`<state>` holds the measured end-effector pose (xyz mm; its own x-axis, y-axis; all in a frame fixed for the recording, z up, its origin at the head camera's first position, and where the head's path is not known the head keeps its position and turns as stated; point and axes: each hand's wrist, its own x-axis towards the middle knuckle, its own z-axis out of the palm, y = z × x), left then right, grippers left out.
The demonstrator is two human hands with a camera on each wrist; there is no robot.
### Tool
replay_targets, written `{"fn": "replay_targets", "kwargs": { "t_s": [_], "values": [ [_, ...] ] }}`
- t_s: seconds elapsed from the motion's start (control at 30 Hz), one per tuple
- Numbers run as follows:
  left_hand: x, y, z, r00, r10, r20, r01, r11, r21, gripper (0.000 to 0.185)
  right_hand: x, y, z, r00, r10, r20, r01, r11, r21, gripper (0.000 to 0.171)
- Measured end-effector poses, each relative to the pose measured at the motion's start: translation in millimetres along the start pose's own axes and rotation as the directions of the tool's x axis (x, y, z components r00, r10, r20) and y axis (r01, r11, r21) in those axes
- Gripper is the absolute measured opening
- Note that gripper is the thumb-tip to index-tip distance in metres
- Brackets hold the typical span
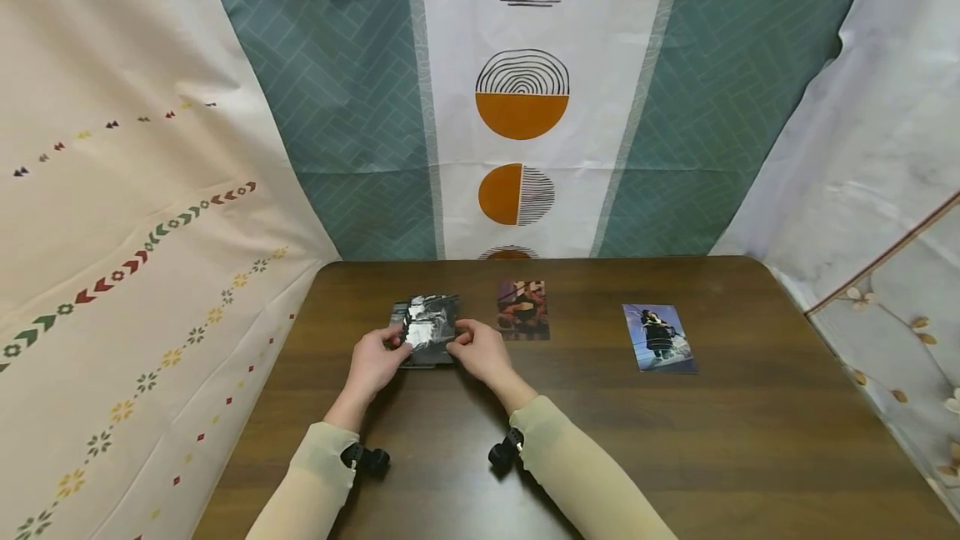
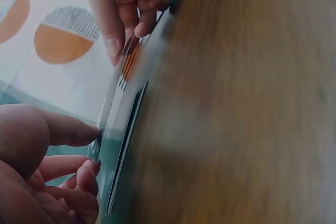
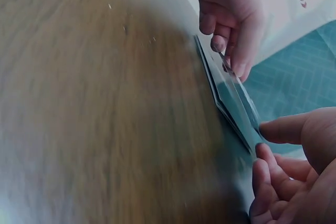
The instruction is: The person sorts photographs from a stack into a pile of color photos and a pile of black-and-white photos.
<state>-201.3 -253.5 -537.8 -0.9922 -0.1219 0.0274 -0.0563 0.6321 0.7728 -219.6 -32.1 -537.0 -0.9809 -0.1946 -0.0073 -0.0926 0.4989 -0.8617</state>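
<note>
Hands, left (image 1: 372, 361) and right (image 1: 480, 352), pinch one photo (image 1: 429, 325); two more (image 1: 522, 309) lie flat.

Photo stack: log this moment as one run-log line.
left hand: pinches photo stack | right hand: pinches its other edge | stack: partly lifted off table | two photos: flat, untouched

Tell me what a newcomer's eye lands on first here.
Both hands, the left hand and the right hand, pinch a glossy photo by its side edges over a small stack at the table's far left. Two more photos lie flat to the right: a dark one and a bluish one.
</note>
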Motion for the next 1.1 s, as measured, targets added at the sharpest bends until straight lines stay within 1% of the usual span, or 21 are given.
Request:
{"fn": "replay_targets", "kwargs": {
  "t_s": [0.13, 0.27, 0.53, 0.87, 1.1],
  "values": [
    [-0.8, -7.3, -6.8, 1.0, -0.011, -0.017, 0.011, 1.0, 0.024, 0.047, 1.7, -4.5, 9.6, 1.0, -0.012, 0.008, 0.012, 1.0, -0.024, 0.05],
    [-0.8, -12.6, -12.0, 1.0, -0.015, -0.017, 0.016, 0.999, 0.037, 0.046, 3.4, -9.4, 16.8, 1.0, -0.017, 0.018, 0.018, 0.999, -0.051, 0.05],
    [-0.4, -20.9, -17.6, 0.999, -0.045, -0.005, 0.045, 0.999, 0.03, 0.046, 5.2, -16.6, 25.8, 0.999, -0.004, 0.037, 0.008, 0.995, -0.097, 0.051],
    [0.4, -21.0, -15.4, 0.999, -0.038, 0.009, 0.037, 0.998, 0.051, 0.049, 9.0, -14.2, 29.3, 0.999, 0.006, 0.046, 0.001, 0.988, -0.155, 0.052],
    [0.0, -19.3, -15.3, 0.998, -0.04, 0.038, 0.037, 0.996, 0.077, 0.053, 9.6, -13.4, 28.9, 0.999, 0.016, 0.047, -0.007, 0.985, -0.171, 0.051]
  ]
}}
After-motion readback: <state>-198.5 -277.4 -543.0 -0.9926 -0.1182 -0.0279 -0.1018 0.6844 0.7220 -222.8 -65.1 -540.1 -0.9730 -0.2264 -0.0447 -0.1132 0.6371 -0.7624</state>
